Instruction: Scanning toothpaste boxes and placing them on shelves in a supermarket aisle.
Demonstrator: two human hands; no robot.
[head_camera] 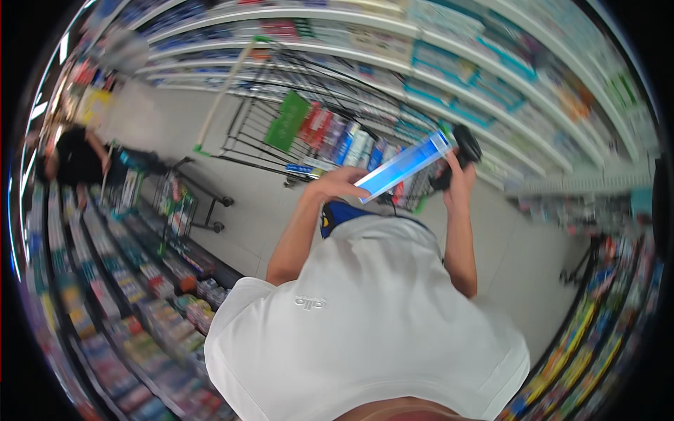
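My left hand (339, 184) holds the lower left end of a long, narrow blue box (403, 166) with white edges. The box slants up to the right in front of my body. In my right hand (460, 176) is a black handheld device (464, 144), which looks like a barcode scanner; fingers of this hand are beside or on the box's upper right end, and contact there is unclear. Beyond the box stands a black wire shopping cart (247, 123) with a green card (288, 121), a red box (317, 124) and several other boxed goods in it.
Blurred shelves (368, 50) of packaged goods run across ahead and to the right. At left, a person (79, 158) in black stands near another cart (179, 202) holding goods. More stocked shelves lie at lower left (152, 305) and lower right (584, 337). Pale floor tiles (505, 263) show at right.
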